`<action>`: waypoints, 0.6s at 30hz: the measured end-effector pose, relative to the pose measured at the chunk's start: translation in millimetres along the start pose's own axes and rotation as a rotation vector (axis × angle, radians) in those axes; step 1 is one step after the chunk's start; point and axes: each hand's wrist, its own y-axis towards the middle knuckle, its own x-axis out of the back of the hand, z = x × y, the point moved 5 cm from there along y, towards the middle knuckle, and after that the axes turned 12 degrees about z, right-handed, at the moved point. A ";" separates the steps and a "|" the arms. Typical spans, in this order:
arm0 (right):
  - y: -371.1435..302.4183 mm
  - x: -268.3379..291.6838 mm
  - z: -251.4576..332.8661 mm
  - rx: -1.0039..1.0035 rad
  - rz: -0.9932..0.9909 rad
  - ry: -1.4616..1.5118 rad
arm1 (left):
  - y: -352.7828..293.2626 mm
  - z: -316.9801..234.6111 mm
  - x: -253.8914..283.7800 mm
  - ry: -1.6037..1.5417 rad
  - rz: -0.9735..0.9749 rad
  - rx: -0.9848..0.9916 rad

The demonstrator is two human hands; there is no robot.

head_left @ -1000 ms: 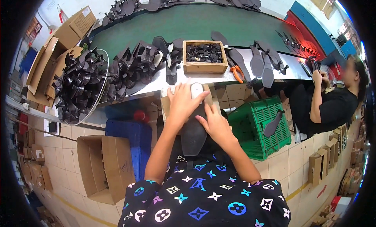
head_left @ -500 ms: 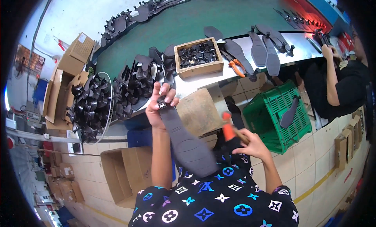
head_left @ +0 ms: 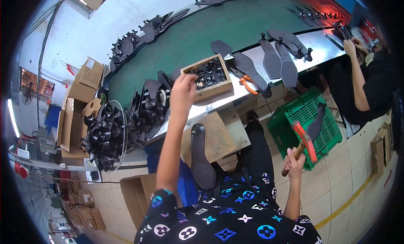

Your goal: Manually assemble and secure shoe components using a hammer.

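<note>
Dark sole (head_left: 202, 162) lies narrow end on the tan board (head_left: 221, 139), wide end toward the lap; likely light, firm but bendable, best taken by its waist edges. Right grip (head_left: 294, 162) clenched round a red-headed hammer (head_left: 309, 145); left grip (head_left: 182, 94) at the wooden box (head_left: 212, 91), fingers curled, cannot tell whether holding anything.

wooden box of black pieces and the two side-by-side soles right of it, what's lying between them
In the head view, orange-handled pliers and another dark sole lie between the wooden box and the two side-by-side soles.
</note>
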 end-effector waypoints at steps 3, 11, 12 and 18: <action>25.3 -16.3 5.8 0.000 0.033 -0.076 | 44.2 34.8 -40.2 0.239 0.354 0.172; 52.3 -75.4 29.7 0.141 0.234 -0.098 | 53.7 64.3 -44.3 0.121 0.485 0.353; 57.4 -83.5 31.9 0.126 0.244 -0.066 | 50.8 58.7 -40.1 0.141 0.429 0.345; 73.8 -127.5 59.0 0.177 0.376 0.035 | 22.6 39.0 -11.5 -0.009 0.065 0.375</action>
